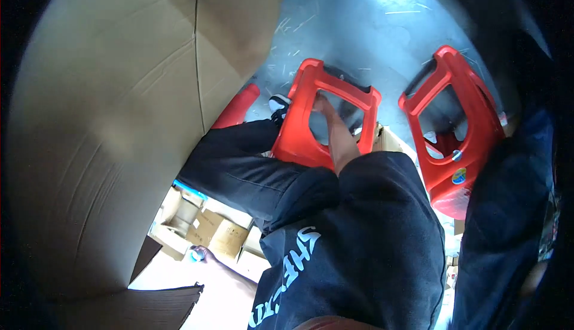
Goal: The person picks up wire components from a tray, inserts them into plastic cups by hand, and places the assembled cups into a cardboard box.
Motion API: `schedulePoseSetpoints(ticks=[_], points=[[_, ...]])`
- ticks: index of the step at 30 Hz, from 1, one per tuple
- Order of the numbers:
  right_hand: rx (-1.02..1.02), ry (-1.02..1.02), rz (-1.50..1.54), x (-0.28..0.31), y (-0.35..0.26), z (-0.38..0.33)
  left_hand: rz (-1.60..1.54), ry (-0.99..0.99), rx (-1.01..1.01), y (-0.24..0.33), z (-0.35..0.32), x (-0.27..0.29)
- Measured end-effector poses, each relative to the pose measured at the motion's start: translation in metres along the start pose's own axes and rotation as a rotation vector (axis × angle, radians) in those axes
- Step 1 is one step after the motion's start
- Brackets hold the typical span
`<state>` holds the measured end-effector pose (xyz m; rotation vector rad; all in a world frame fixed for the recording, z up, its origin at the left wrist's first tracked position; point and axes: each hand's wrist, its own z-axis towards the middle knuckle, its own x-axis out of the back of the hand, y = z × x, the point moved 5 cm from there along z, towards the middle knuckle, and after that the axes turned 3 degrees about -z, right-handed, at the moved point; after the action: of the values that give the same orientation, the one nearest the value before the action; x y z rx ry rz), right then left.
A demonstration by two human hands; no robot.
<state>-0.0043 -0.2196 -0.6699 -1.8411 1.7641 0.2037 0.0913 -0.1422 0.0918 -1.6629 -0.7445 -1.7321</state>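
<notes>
While the left hand curls its fingers around a small round blue-and-white object, the right hand reaches down to the upper left corner of a red plastic stool's frame opening. What the right fingers do there is too small to make out, so I cannot tell whether they grip the frame or only lie near it. The round object is at the lower left, over a bright white surface, just beside open brown cardboard boxes. A blue strip runs along the edge above these boxes. Near the stool's left side is a black-and-white shoe, below it the bent leg in black trousers. The dark T-shirt with pale lettering fills the lower middle. A second red stool, bearing a round sticker, is to the right, beside dark blue cloth. A large cardboard sheet covers the left, and pale scraps lie on the grey floor beyond.
</notes>
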Motion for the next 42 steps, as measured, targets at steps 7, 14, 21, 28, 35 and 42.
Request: schedulePoseSetpoints(ticks=[7,14,21,28,35,42], points=[[0.17,-0.03,-0.127,-0.052,-0.102,-0.149,-0.994,0.042,0.139,-0.286,0.155,-0.057],[0.418,0.038,-0.059,-0.009,-0.181,-0.316,-1.455,-0.141,0.183,-0.222,0.152,-0.136],[0.778,0.16,-0.508,-0.073,-0.314,-0.449,-1.94,-0.23,0.465,-0.199,0.145,-0.158],[1.043,-0.155,-0.929,-0.267,-0.325,-0.488,-1.809,-0.161,0.266,-0.199,0.1,-0.191],[1.032,-0.635,-0.793,-0.49,-0.342,-0.418,-1.883,-0.119,0.591,-0.215,0.055,-0.225],[0.918,-0.46,-1.013,-0.57,-0.376,-0.251,-2.062,-0.12,0.61,-0.221,0.07,-0.237]])
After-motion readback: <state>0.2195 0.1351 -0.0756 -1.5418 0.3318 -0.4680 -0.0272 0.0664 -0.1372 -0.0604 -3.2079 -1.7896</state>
